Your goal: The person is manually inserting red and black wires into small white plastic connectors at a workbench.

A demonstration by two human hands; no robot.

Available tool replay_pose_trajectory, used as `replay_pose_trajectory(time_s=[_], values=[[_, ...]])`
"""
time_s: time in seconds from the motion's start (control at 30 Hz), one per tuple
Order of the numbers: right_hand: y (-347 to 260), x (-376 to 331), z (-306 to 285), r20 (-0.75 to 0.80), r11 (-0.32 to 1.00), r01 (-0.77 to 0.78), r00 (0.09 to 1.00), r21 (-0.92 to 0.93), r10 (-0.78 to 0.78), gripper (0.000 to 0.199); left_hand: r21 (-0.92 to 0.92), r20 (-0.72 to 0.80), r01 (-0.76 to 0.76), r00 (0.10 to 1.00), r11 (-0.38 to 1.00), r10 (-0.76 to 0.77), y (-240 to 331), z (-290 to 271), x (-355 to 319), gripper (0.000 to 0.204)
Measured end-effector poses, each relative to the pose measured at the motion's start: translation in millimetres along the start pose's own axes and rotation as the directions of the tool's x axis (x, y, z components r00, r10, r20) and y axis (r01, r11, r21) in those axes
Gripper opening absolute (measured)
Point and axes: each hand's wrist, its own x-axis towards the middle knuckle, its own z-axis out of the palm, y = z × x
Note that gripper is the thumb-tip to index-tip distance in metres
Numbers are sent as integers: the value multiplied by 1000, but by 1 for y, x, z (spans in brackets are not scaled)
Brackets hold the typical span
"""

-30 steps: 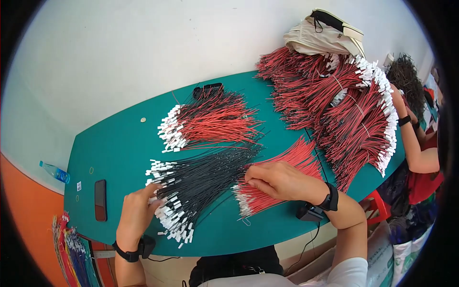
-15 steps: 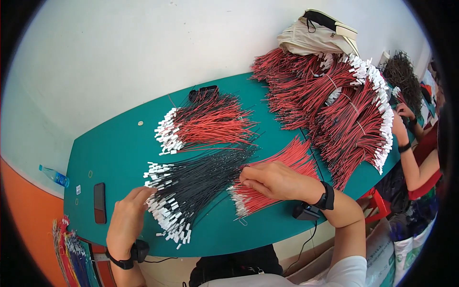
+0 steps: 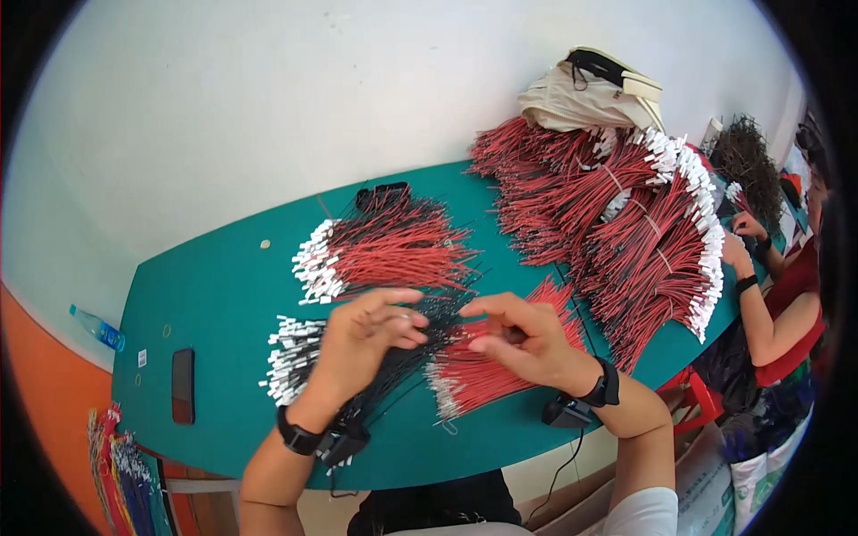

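My left hand (image 3: 362,344) hovers over a spread bundle of black wires (image 3: 393,371) with white connectors (image 3: 293,357) at their left ends. Its fingers are bent but apart, and I make out nothing held. Facing it, my right hand (image 3: 532,344) is above a fan of red wires (image 3: 469,380) with pale tips; thumb and forefinger stand apart with a gap between. The two hands are close but not touching. My left hand and wrist hide part of the black bundle. Behind lies a pile of red and black wires (image 3: 402,255) with white connectors.
A large heap of tied red-and-black wires (image 3: 617,223) fills the right of the green table (image 3: 223,304), a beige bag (image 3: 572,94) behind it. A phone (image 3: 182,386) and a bottle (image 3: 98,328) are at left. A co-worker's arm (image 3: 760,308) is at far right.
My left hand has left the white connectors and moved right over the black wires. My right hand's thumb and forefinger have parted. The view has tilted slightly.
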Motion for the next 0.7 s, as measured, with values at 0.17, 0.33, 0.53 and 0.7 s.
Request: replay_pose_trajectory(time_s=[0.17, 0.33, 0.53, 0.7], values=[[14, 4, 9, -134, 996, 11, 991, 84, 1, 23, -232, 122, 64, 992, 971, -36, -19, 31, 23, 33], [18, 6, 0, -150, 999, -44, 988, -18, 41, 13, -272, 112, 21, 994, 962, 10, -28, 38, 30, 28], [12, 9, -9, -207, 990, -142, 968, 17, 143, 11, -305, 125, 45, 992, 951, -7, -26, 33, 26, 23], [15, 7, 1, -170, 982, -186, 968, 19, 187, 10, -300, 162, 66, 987, 952, -18, -28, 33, 23, 19]])
